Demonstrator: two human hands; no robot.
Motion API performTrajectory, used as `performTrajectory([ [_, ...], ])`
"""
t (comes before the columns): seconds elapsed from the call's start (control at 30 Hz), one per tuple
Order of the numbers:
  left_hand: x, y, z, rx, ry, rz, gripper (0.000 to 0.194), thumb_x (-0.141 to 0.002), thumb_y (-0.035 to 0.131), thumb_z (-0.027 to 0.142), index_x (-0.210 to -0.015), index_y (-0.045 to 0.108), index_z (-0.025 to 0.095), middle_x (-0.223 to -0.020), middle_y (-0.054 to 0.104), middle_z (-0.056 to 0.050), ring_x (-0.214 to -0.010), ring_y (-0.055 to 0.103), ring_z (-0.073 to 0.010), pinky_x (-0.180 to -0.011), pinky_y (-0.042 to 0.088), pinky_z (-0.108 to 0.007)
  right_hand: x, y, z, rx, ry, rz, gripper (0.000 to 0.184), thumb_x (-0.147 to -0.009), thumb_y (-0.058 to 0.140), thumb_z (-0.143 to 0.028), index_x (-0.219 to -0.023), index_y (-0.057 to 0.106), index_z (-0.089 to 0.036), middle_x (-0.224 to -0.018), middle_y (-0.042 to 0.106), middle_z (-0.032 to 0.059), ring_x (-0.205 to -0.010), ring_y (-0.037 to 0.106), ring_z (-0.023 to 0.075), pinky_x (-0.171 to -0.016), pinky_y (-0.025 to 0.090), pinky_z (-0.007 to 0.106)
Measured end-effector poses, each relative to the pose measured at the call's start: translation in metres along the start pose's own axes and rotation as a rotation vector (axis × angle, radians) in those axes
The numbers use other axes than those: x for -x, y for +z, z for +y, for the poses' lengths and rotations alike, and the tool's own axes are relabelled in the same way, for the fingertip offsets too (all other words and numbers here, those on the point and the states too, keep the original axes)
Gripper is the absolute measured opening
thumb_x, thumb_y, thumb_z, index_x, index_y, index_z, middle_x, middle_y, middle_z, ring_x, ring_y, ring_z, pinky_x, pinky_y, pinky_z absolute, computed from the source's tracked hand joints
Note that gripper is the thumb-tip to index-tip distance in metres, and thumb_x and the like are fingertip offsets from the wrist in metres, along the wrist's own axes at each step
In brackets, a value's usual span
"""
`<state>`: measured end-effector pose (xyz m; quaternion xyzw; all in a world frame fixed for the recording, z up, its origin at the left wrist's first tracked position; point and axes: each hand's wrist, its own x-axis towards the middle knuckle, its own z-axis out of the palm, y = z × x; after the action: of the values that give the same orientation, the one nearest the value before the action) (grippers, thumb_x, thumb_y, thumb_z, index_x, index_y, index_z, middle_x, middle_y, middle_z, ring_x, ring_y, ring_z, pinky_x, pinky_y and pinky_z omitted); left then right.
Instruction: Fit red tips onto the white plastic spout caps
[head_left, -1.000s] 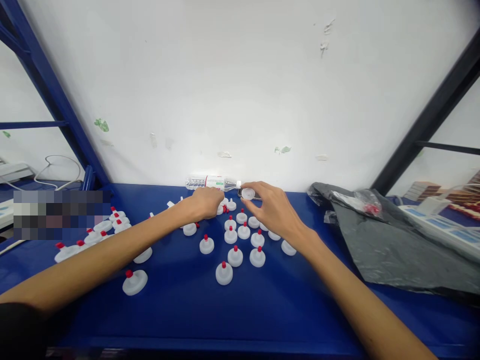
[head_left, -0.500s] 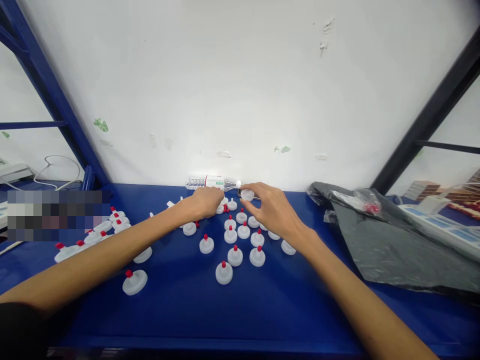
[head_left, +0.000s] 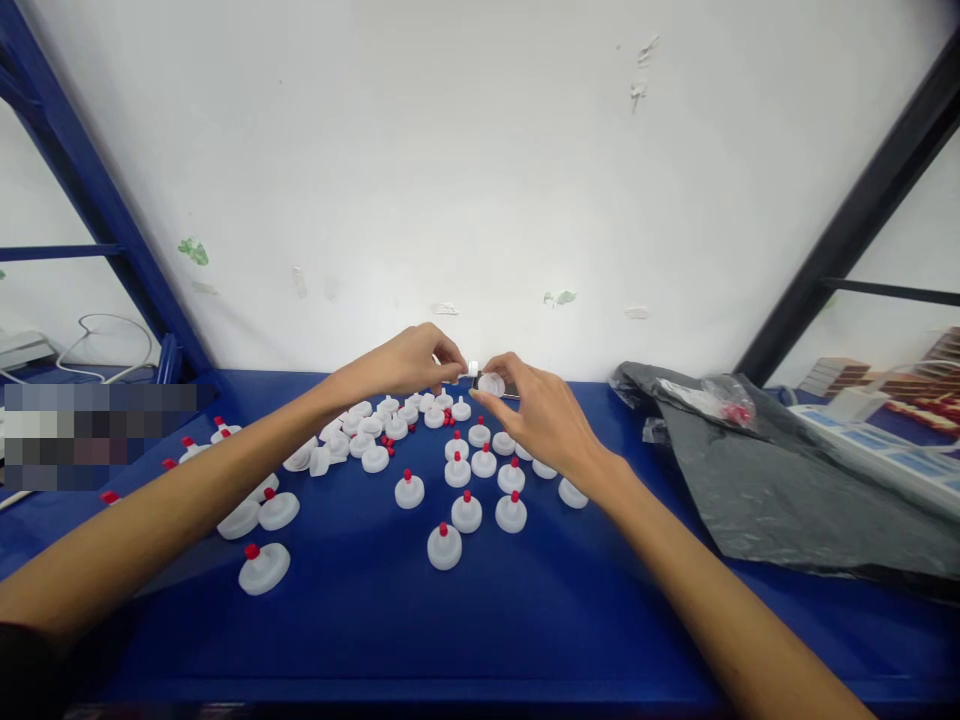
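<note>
My right hand [head_left: 536,410] holds a white plastic cap [head_left: 491,384] by its rim, above the back of the blue table [head_left: 360,620]. My left hand [head_left: 412,362] is raised beside it, fingertips pinched together close to that cap; what they pinch is too small to make out. Below both hands lie several white caps with red tips [head_left: 466,510] and several plain white caps [head_left: 375,425]. A few loose red tips [head_left: 388,443] lie among them.
A grey plastic bag [head_left: 757,470] with a small clear bag of red tips [head_left: 726,405] on it lies at the right. More capped pieces [head_left: 264,565] sit at the left. A white wall stands right behind the table. Blue and black frame posts rise at both sides.
My left hand rose from the table and moved right, meeting the cap in my right hand. The plain white caps it covered now show. The water bottle at the wall is hidden behind it.
</note>
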<state>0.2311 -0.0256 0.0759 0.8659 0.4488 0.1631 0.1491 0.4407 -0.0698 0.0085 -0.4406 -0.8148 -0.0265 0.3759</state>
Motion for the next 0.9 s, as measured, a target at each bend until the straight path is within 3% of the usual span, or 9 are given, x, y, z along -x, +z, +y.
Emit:
performTrajectory([
  [0.13, 0.001, -0.002, 0.006, 0.265, 0.035, 0.081, 0.030, -0.088, 0.064, 0.038, -0.099, 0.079, 0.014, -0.079, 0.077, -0.009, -0.070, 0.070, -0.0173, -0.050, 0.041, -0.023, -0.001, 0.001, 0.001, -0.015, 0.062, 0.032, 0.029, -0.102, 0.052, -0.047, -0.120, 0.053, -0.024, -0.094, 0.077, 0.0052, -0.084, 0.074, 0.0260, -0.069, 0.048, 0.032],
  [0.33, 0.004, -0.001, 0.011, 0.447, 0.013, 0.027, 0.032, -0.089, 0.066, 0.041, -0.101, 0.077, 0.014, -0.091, 0.079, -0.012, -0.088, 0.075, -0.0220, -0.048, 0.037, -0.022, -0.002, 0.000, 0.002, 0.025, 0.101, 0.091, 0.038, -0.102, 0.045, -0.057, -0.122, 0.050, -0.024, -0.085, 0.076, 0.0021, -0.067, 0.071, 0.0230, -0.057, 0.040, 0.029],
  [0.57, 0.000, 0.004, 0.004, 0.581, -0.040, -0.043, 0.032, -0.087, 0.070, 0.043, -0.104, 0.077, 0.018, -0.099, 0.079, -0.011, -0.091, 0.074, -0.0211, -0.047, 0.034, -0.023, -0.002, 0.000, 0.002, -0.006, 0.105, 0.160, 0.040, -0.101, 0.049, -0.057, -0.123, 0.050, -0.024, -0.098, 0.078, 0.0066, -0.081, 0.075, 0.0257, -0.064, 0.047, 0.031],
  [0.7, -0.005, 0.006, -0.001, 0.737, -0.095, -0.060, 0.029, -0.084, 0.075, 0.039, -0.105, 0.078, 0.019, -0.107, 0.077, -0.011, -0.091, 0.072, -0.0181, -0.054, 0.042, -0.024, -0.003, -0.003, -0.001, -0.042, 0.112, 0.221, 0.040, -0.099, 0.053, -0.058, -0.121, 0.051, -0.024, -0.099, 0.078, 0.0076, -0.083, 0.076, 0.0250, -0.066, 0.049, 0.032],
  [0.83, -0.007, 0.005, -0.002, 0.926, -0.105, -0.142, 0.018, -0.086, 0.075, 0.034, -0.097, 0.080, 0.022, -0.123, 0.073, -0.006, -0.100, 0.068, -0.0138, -0.075, 0.051, -0.023, -0.003, -0.005, -0.003, -0.090, 0.112, 0.228, 0.038, -0.099, 0.052, -0.057, -0.120, 0.050, -0.025, -0.095, 0.078, 0.0052, -0.079, 0.075, 0.0230, -0.065, 0.050, 0.031],
  [0.9, -0.007, 0.005, -0.001, 0.972, -0.111, -0.169, 0.016, -0.086, 0.074, 0.034, -0.096, 0.080, 0.022, -0.125, 0.072, -0.006, -0.102, 0.066, -0.0133, -0.068, 0.049, -0.020, -0.003, -0.004, -0.003, -0.106, 0.107, 0.214, 0.037, -0.099, 0.053, -0.057, -0.120, 0.049, -0.026, -0.098, 0.078, 0.0051, -0.079, 0.075, 0.0227, -0.065, 0.050, 0.031],
])
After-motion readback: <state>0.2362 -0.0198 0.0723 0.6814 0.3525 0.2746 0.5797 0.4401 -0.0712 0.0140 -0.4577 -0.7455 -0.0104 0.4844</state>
